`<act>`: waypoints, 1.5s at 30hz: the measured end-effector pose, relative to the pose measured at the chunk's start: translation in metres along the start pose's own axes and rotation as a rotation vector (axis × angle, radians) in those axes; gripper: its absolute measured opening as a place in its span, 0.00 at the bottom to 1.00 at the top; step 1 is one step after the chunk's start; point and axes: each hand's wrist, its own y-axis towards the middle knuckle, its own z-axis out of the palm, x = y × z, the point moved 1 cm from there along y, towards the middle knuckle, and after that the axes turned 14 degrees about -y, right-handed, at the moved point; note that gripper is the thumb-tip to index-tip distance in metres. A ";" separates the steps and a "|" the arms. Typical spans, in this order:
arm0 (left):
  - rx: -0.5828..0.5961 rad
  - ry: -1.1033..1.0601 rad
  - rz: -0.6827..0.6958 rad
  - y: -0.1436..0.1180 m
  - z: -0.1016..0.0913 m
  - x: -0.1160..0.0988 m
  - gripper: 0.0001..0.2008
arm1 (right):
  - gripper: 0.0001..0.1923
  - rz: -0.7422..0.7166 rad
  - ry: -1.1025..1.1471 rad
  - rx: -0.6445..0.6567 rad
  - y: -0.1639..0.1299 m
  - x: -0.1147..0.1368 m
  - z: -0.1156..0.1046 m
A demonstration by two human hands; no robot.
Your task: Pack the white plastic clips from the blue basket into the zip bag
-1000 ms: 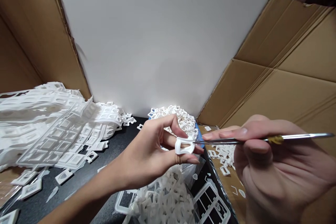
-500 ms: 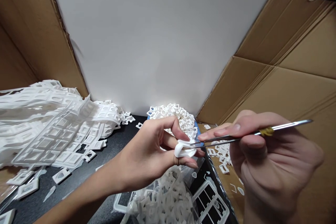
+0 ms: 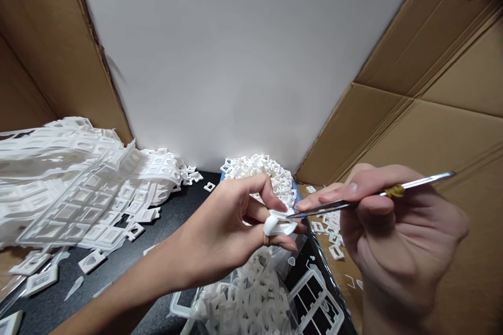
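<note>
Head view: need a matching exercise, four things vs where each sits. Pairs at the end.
Things:
1. small white frame
2. tweezers
3. pile of white grid sheets
4. heap of loose white frames

Places:
A. on the black table, far left
B. pinched in the left hand
C. at the back, against the white wall
D. held in the right hand, tip at the frame

Pairs: 1-B, 2-D, 3-A, 4-C
</note>
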 end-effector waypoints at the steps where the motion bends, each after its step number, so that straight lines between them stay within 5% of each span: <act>1: 0.003 0.005 -0.001 0.000 0.000 0.001 0.11 | 0.07 -0.011 -0.010 -0.008 0.000 0.000 0.001; 12: -0.037 0.079 0.041 0.001 -0.007 0.002 0.12 | 0.09 0.120 0.206 0.005 0.002 0.002 0.002; 17: -0.016 0.017 0.030 0.000 -0.007 0.002 0.11 | 0.08 0.000 0.049 -0.128 0.002 0.007 0.003; 36: 0.018 0.049 0.014 -0.003 -0.004 0.003 0.10 | 0.08 -0.033 -0.089 -0.060 0.000 0.002 0.004; 45: -0.071 -0.090 0.020 0.007 -0.004 -0.002 0.19 | 0.08 0.102 0.188 0.008 0.002 -0.001 0.004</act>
